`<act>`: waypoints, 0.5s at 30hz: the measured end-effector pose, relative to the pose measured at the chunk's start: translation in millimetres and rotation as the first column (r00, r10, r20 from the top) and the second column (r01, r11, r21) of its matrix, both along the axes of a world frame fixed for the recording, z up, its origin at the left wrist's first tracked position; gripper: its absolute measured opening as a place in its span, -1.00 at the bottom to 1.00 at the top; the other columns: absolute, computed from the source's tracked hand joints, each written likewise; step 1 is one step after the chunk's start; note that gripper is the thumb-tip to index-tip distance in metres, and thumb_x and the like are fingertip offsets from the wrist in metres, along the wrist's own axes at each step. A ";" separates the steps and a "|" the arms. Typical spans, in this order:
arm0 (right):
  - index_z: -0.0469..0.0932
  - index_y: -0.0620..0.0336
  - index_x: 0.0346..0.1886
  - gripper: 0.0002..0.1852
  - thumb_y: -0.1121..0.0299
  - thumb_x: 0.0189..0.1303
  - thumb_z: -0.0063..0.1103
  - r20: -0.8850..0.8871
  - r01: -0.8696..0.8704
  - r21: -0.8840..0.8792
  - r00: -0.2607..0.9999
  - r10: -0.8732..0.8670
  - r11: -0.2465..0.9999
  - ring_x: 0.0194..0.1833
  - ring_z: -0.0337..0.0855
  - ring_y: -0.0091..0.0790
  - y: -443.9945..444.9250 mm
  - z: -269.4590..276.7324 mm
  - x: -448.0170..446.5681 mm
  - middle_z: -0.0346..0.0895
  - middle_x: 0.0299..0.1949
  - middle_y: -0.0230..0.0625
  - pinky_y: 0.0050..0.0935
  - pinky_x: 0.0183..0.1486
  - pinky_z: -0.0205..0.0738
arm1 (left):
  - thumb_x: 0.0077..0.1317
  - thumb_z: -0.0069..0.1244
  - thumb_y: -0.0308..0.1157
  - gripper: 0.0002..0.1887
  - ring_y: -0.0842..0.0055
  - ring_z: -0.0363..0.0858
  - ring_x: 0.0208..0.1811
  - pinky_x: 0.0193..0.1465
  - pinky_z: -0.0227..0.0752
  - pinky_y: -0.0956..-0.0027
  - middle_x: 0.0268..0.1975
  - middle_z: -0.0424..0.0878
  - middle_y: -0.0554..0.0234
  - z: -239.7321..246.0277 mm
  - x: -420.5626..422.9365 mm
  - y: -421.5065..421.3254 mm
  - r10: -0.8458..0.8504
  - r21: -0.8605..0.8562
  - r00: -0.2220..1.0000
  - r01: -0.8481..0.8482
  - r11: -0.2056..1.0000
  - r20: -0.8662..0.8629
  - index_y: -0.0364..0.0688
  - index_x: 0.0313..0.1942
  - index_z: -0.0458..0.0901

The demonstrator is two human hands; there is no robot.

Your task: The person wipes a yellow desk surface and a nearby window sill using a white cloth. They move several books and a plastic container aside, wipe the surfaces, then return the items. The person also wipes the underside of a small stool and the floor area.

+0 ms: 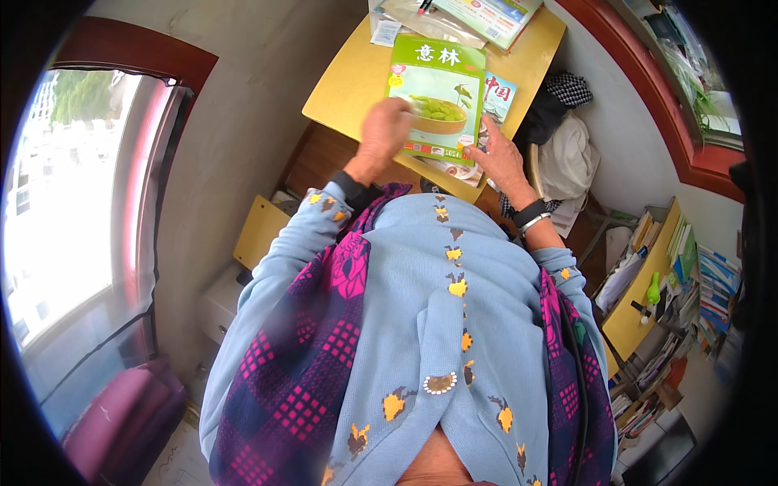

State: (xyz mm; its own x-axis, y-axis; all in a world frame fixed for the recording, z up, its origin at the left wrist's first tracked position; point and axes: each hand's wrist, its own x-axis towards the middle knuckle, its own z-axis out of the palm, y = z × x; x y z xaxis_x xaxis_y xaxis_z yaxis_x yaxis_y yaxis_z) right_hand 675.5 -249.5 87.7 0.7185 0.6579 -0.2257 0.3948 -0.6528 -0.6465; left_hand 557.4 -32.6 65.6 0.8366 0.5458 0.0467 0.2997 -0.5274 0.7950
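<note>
A green-covered magazine [437, 91], its front showing a bowl of green leaves, lies on a yellow desk [346, 79], overlapping another magazine [501, 91] with a blue and red cover. My left hand [386, 127] is blurred over the green magazine's left edge, fingers curled; whether it grips anything is unclear. Beside the lower right corner of the cover is my right hand [498, 155], thumb and index finger apart, thumb touching or just over that corner. Both wrists wear black bands, and a silver bracelet [536, 222] circles the right one.
At the desk's far side are a clear plastic bag [419, 21], a small white packet [386, 33] and another printed booklet [486, 21]. Clothes [568, 146] hang over a chair right of the desk. Bookshelves [638, 297] stand farther right; a bright window [67, 200] is at left.
</note>
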 end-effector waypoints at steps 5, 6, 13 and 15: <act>0.33 0.17 0.27 -0.28 0.11 0.03 0.33 0.082 -0.051 -0.124 0.995 0.062 0.991 -0.10 0.62 -0.01 -0.6 7.7 -7.1 0.55 -0.19 -0.05 -0.16 -0.10 0.51 | 0.17 0.09 -0.40 -0.82 0.35 0.67 -0.31 -0.20 0.52 0.33 -0.34 0.70 0.05 10.7 -29.2 25.7 0.179 -0.165 0.980 -0.191 0.968 -0.083 -0.30 -0.25 0.66; 0.35 0.19 0.25 -0.29 0.10 0.04 0.33 0.202 -0.073 -0.131 0.974 0.099 0.989 -0.09 0.62 0.00 1.2 8.7 -12.5 0.54 -0.16 -0.04 -0.15 -0.09 0.52 | 0.15 0.09 -0.40 -0.81 0.28 0.68 -0.31 -0.21 0.52 0.30 -0.35 0.70 0.01 11.7 -32.4 23.4 0.183 -0.189 0.975 -0.205 0.960 -0.129 -0.29 -0.25 0.66; 0.35 0.25 0.15 -0.28 -0.03 0.03 0.33 0.330 -0.284 -0.241 0.875 0.354 0.928 -0.17 0.65 0.09 34.4 16.1 -40.9 0.36 0.08 0.13 -0.08 -0.14 0.57 | 0.19 0.11 -0.43 -0.79 0.49 0.62 -0.28 -0.17 0.50 0.41 -0.32 0.69 0.13 9.8 -27.4 12.0 0.211 -0.280 0.974 -0.225 0.933 -0.081 -0.37 -0.21 0.63; 0.31 0.25 0.21 -0.22 -0.06 0.03 0.34 0.352 -0.285 -0.286 0.857 0.377 0.915 -0.22 0.66 0.11 40.3 15.8 -49.2 0.34 0.08 0.20 -0.07 -0.17 0.57 | 0.22 0.09 -0.45 -0.79 0.53 0.59 -0.29 -0.18 0.48 0.45 -0.31 0.67 0.17 8.6 -27.8 16.1 0.211 -0.377 0.976 -0.213 0.901 -0.046 -0.40 -0.19 0.61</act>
